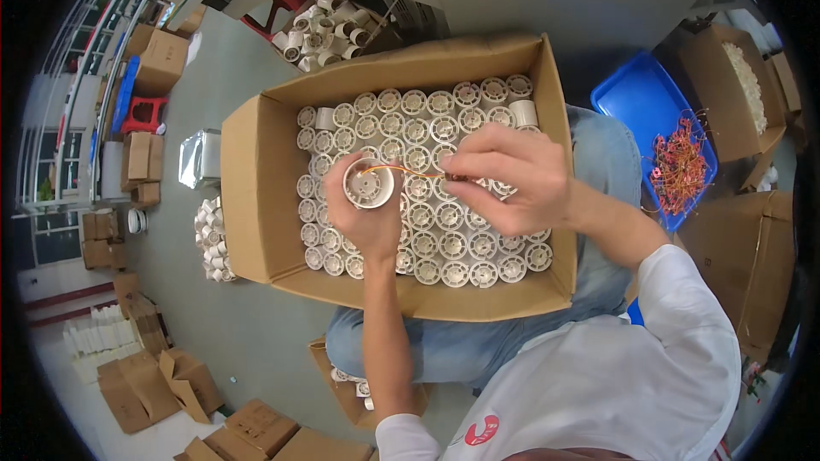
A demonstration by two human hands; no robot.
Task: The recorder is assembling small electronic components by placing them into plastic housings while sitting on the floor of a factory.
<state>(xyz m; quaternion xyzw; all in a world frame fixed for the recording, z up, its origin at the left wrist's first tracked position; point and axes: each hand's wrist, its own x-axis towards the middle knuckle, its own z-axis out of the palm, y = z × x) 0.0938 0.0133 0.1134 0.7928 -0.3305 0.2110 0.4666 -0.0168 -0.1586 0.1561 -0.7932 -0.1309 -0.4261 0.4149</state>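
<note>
My left hand (369,220) is wrapped round a white plastic cup-shaped housing (369,192), its open end facing up. Thin red and yellow wires (408,171) run from inside the housing across to my right hand (517,177). The thumb and fingers of that hand pinch the wires' far end, where a small dark piece shows in part. Both hands are above a big open cardboard box (248,188) resting by my lap. Rows of white round housings (453,245) fill the box, most with slotted ends up; a few lie on their sides.
To the right, a blue tray (619,90) holds a tangle of red wired parts (681,158). Beyond the box is another carton of loose white housings (320,34). More white pieces (211,239) are heaped on the floor at left. Cardboard boxes (743,248) stand at right.
</note>
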